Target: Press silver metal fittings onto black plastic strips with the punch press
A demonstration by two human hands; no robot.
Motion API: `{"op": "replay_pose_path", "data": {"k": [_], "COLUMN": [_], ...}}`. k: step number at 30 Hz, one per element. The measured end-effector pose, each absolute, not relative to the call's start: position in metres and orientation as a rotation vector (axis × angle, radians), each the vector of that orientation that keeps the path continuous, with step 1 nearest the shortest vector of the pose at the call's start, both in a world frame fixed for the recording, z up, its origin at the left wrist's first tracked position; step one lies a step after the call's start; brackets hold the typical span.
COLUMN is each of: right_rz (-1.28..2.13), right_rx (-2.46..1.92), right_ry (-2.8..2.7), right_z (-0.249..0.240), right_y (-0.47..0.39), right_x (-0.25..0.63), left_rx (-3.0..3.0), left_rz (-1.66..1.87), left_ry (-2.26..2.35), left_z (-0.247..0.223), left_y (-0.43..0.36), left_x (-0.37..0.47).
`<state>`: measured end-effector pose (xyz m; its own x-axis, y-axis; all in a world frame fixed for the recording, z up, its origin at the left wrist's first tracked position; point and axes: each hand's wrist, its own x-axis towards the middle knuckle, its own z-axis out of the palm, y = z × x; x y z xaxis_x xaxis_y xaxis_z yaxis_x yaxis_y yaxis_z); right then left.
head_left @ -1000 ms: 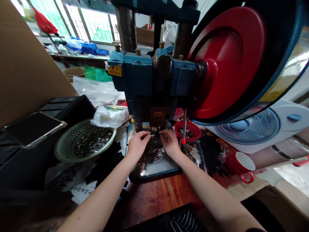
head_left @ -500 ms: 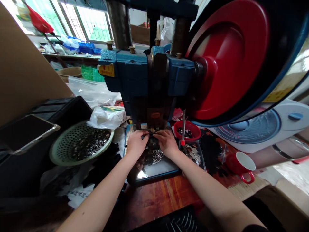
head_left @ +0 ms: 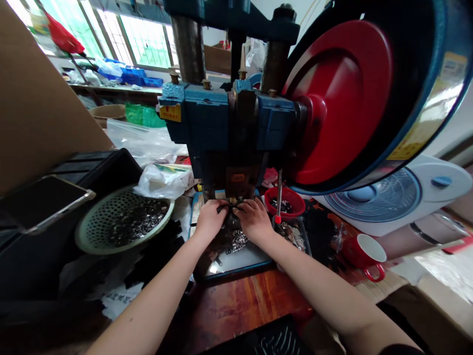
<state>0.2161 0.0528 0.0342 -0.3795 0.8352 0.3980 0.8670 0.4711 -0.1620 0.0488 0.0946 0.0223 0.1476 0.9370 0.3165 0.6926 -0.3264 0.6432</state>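
A blue press [head_left: 207, 116] with a big red wheel [head_left: 354, 103] stands in front of me. Under its ram, my left hand [head_left: 212, 217] and my right hand [head_left: 253, 217] pinch a small dark strip [head_left: 229, 206] from either side, fingers closed. What the strip is cannot be made out. Just below my hands, small shiny metal pieces [head_left: 239, 240] lie in a heap on a blue-edged tray [head_left: 236, 261] at the foot of the press.
On the left are a pale green basket [head_left: 86, 222] of small dark parts and a phone [head_left: 48, 202]. To the right stand a red bowl [head_left: 295, 209], a tray of pieces [head_left: 291, 234], a red mug [head_left: 365, 251] and a fan [head_left: 373, 197].
The view has shifted slightly, with the press and wheel appearing a little lower. Both hands remain at the same spot under the ram, the right fingers slightly more bunched.
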Motion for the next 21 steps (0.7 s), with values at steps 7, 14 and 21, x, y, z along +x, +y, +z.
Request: {"op": "replay_pose_path", "data": {"k": [7,14,21], "right_rz": [0.082,-0.117,0.026], "right_rx": [-1.387,-1.369,-1.429], "right_ry": [-2.24,-2.38,-2.229], "right_z": [0.033,0.04,0.034], "right_y": [0.062,0.057,0.064], "right_x": [0.222,0.222,0.218], "left_rx": [2.113,2.113,2.094], "left_rz": [1.003,1.011,0.986], "left_ry": [1.564,1.512,1.432], "left_z": [0.027,0.022,0.015], "left_y": [0.088,0.09,0.101], "left_x": [0.049,0.047,0.047]}}
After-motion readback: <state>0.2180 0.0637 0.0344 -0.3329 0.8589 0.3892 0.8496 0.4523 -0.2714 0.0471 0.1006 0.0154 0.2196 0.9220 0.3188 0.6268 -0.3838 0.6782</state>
